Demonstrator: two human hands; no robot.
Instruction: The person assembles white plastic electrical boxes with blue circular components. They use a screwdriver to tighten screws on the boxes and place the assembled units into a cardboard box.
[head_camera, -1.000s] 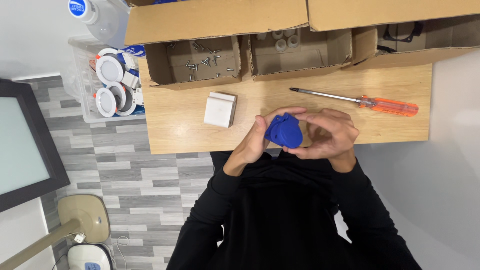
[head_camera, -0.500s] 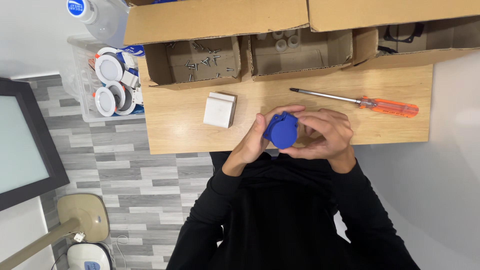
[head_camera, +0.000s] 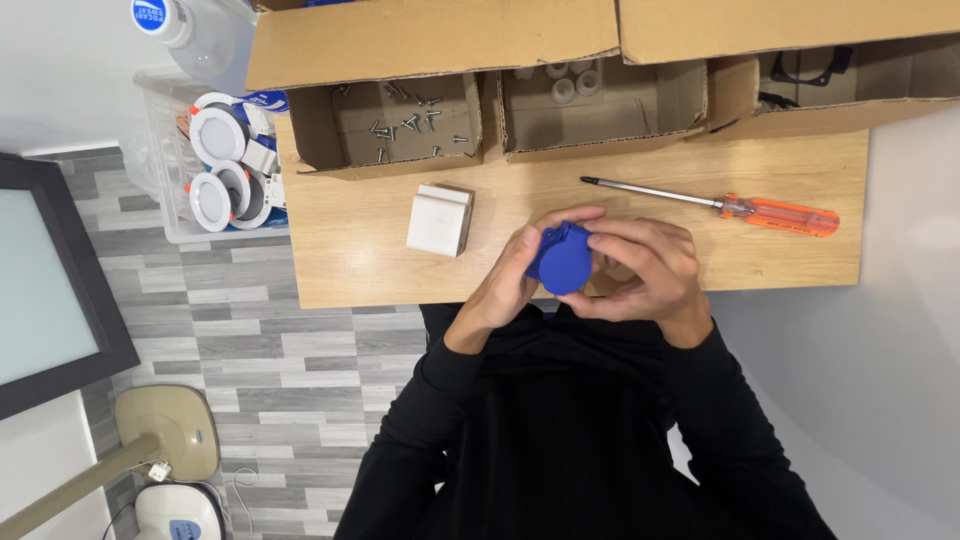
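Note:
Both my hands hold a small round blue plastic part (head_camera: 563, 260) just above the near edge of a light wooden table (head_camera: 350, 260). My left hand (head_camera: 505, 285) grips its left side with fingers curled over the top. My right hand (head_camera: 645, 270) wraps the right side, fingers bent around it. A small white box-shaped part (head_camera: 440, 220) lies on the table to the left of my hands. An orange-handled screwdriver (head_camera: 720, 205) lies to the upper right, its tip pointing left.
Open cardboard boxes line the table's far edge: one with loose screws (head_camera: 405, 125), one with white round parts (head_camera: 565, 85), one with black parts (head_camera: 800, 70). A clear bin of round white fittings (head_camera: 215, 170) stands left of the table. A dark-framed panel (head_camera: 40, 290) leans at left.
The blue part has turned slightly in my hands, its round face now more toward the camera. Both hands stay in the same place.

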